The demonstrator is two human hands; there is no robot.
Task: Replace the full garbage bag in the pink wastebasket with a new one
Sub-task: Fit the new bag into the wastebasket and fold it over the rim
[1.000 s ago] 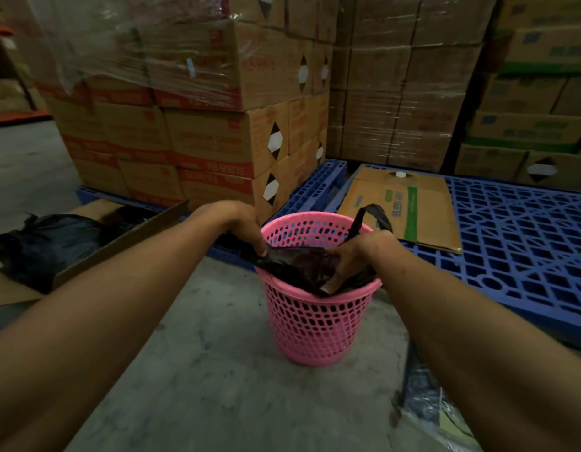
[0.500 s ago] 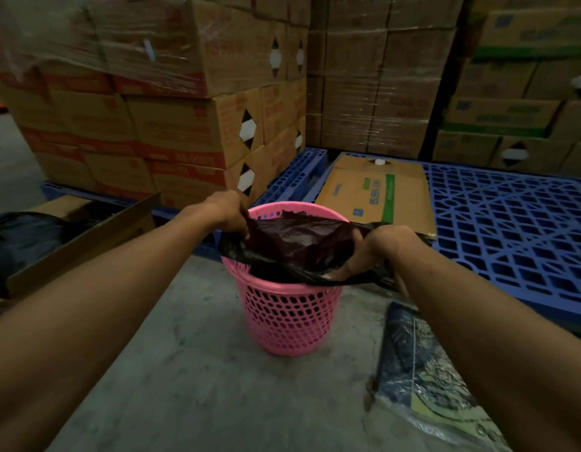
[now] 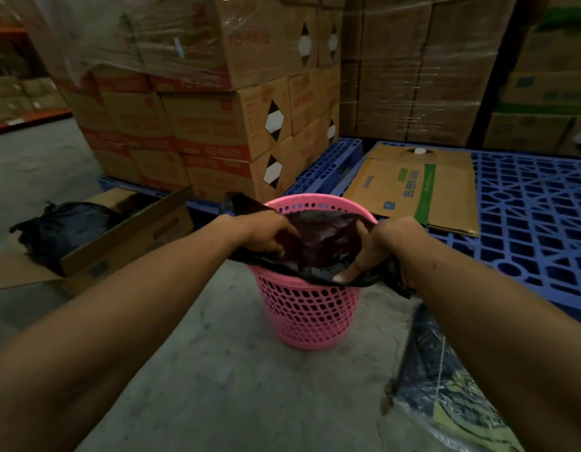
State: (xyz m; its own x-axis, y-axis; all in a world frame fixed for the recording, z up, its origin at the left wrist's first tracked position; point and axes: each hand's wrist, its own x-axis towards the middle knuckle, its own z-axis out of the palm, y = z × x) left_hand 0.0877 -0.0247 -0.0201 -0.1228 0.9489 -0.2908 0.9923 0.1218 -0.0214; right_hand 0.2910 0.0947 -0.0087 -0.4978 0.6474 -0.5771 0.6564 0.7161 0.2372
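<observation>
A pink perforated wastebasket (image 3: 307, 316) stands on the concrete floor in the middle of the view. A dark, thin garbage bag (image 3: 318, 241) lies spread across its mouth. My left hand (image 3: 266, 234) grips the bag's edge at the left rim. On the right rim, my right hand (image 3: 380, 244) holds the opposite edge, fingers pressing the plastic down over the front of the rim. A full black garbage bag (image 3: 59, 230), tied at the top, rests on flattened cardboard at the left.
An open cardboard box (image 3: 152, 230) sits left of the basket. Stacked wrapped cartons (image 3: 197, 125) stand behind on a blue plastic pallet (image 3: 527, 223), which carries a flattened carton (image 3: 416, 187). A plastic-wrapped bundle (image 3: 445, 386) lies on the floor at the lower right.
Both hands have pulled the dark bag wider across the basket's mouth, so its inside shows more. The view has shifted slightly, bringing the full black bag at the left further into sight.
</observation>
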